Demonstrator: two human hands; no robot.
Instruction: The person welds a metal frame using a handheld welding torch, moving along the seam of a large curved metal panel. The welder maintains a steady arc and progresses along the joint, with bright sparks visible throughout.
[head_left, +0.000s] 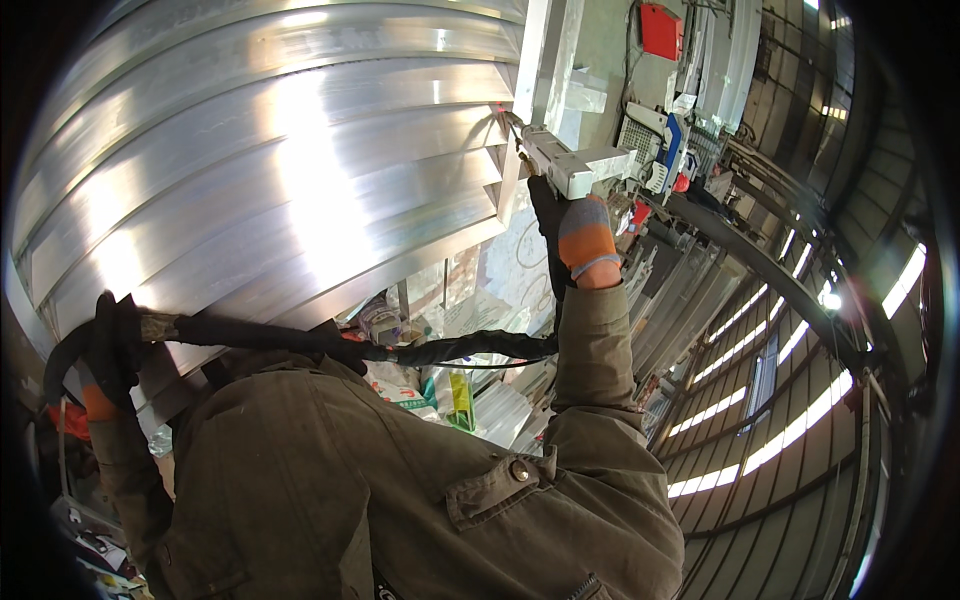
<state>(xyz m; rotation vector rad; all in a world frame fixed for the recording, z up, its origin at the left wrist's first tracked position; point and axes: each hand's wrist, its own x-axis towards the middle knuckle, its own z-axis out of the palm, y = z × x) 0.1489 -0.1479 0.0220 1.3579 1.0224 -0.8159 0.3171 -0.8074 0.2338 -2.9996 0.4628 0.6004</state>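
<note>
A large slatted panel of shiny aluminium [230,160] fills the upper left. My right hand [583,238], in a grey, orange and black glove, is wrapped round the handle of a grey handheld welding gun [556,160]. The gun's narrow nozzle points at the panel's right edge, close to the slat ends, beside a small red spot; whether it touches is unclear. A black-sleeved hose [460,347] hangs from the gun and crosses in front of my body to the left. There my left hand [115,345], in a dark and orange glove, appears closed around it, fingers partly hidden.
An aluminium frame bar [540,70] runs beyond the slat ends. Past it are a blue and white machine [660,145] and a red box [661,30]. Bags and clutter [415,385] lie under the hose. Long metal profiles [660,300] are stacked to the right.
</note>
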